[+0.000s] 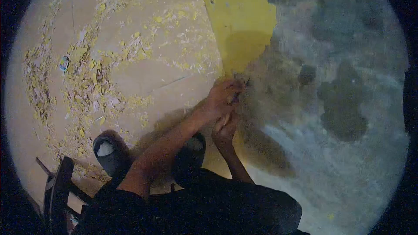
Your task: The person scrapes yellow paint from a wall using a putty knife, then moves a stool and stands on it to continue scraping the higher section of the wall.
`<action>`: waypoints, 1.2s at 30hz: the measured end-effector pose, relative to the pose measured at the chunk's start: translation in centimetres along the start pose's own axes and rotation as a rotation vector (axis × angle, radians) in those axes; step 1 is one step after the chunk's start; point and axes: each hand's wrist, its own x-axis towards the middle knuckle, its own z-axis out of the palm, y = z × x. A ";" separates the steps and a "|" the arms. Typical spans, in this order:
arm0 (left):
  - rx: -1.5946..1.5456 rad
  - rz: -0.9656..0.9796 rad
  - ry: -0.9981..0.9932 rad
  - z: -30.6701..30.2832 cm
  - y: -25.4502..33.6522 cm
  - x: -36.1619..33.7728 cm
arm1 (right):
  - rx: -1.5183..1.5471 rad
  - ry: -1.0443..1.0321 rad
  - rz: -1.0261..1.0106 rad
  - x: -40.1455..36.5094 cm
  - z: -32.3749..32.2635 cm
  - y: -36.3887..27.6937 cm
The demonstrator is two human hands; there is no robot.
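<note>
My left hand (224,98) is closed around a small dark tool (235,97), mostly hidden by the fingers. The tool's tip is near the lower end of the yellow coating (244,26), where it meets the grey, patchy surface (287,91). Just below, my right hand (224,127) has its fingers curled in, close under the left hand; what it grips, if anything, cannot be made out. Both forearms reach up from the bottom of the view.
Yellow and pale flakes (93,78) litter the tan floor (143,76) on the left. A small colourful object (64,63) lies among them. My dark footwear (106,150) shows below, beside a dark frame (58,191) at the lower left.
</note>
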 end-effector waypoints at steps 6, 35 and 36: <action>0.038 -0.019 0.041 0.5 -1.1 0.9 | 0.072 -0.023 -0.031 1.4 -0.2 -0.2; 0.262 -0.039 0.047 0.8 0.5 0.0 | 0.083 0.068 -0.024 -1.0 -0.6 -1.0; 0.217 0.005 0.084 0.7 0.0 0.2 | 0.095 0.079 -0.041 0.2 -0.3 -1.7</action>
